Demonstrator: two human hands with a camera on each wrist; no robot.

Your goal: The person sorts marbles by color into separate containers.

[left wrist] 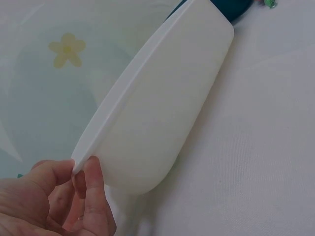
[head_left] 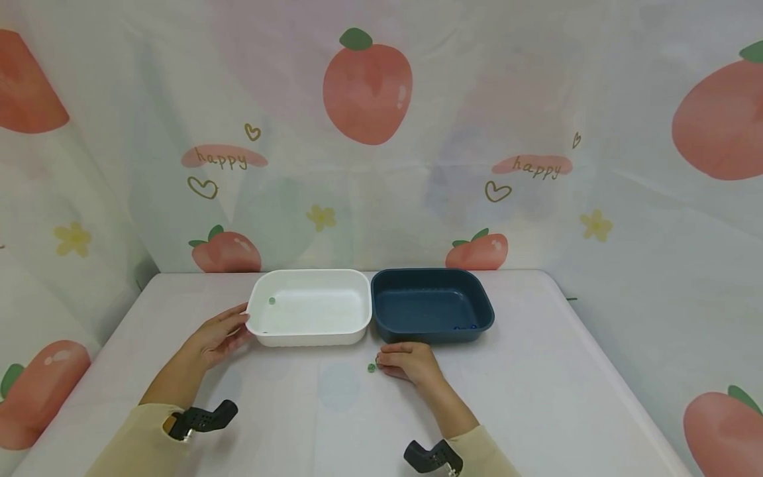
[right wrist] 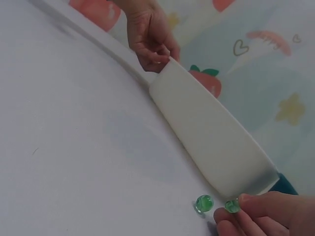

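My left hand (head_left: 219,336) pinches the left rim of a white plastic tub (head_left: 316,338) between thumb and fingers, as the left wrist view shows. In front of the tubs, low over the table, my right hand (head_left: 412,364) holds a clear green marble (right wrist: 232,205) between thumb and fingertips. A second green marble (right wrist: 204,203) lies on the table just left of those fingertips. Inside the white tub, one green marble (head_left: 271,301) rests on the floor. Several blue marbles (head_left: 465,327) sit at the front right of the dark blue tub (head_left: 432,336), partly hidden by its front wall.
Both tubs stand side by side, nearly touching, at the back of a table with a white cloth (head_left: 286,411). A printed curtain (head_left: 381,192) hangs close behind them and along the sides. Each wrist carries a black camera mount (head_left: 205,419).
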